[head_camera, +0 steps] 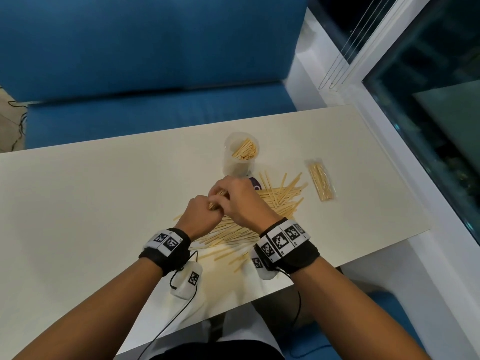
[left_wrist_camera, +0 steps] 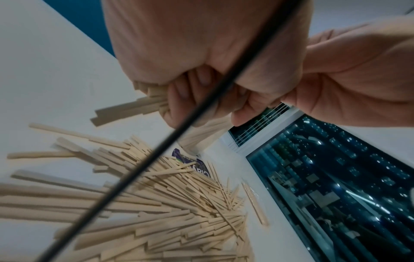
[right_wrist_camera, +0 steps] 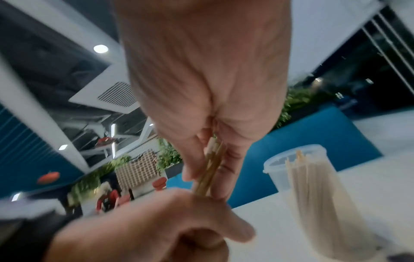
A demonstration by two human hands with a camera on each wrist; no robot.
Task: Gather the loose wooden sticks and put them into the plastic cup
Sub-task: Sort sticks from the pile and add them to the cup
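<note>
Above a cream worktop (head_camera: pixel 78 203), both hands meet over a heap of loose wooden sticks (head_camera: pixel 275 201): the left hand (head_camera: pixel 200 216) has its grip curled round a bundle of sticks (left_wrist_camera: pixel 125 109), while the right hand (head_camera: pixel 241 198) pinches the bundle's upper end between thumb and fingers. At 12 o'clock from the hands stands the plastic cup (head_camera: pixel 239 154), partly filled with sticks. A purple label (left_wrist_camera: pixel 192 166) under the heap is unreadable. A wrapped packet (head_camera: pixel 320 179) lies at 3 o'clock, toward the worktop's window edge.
</note>
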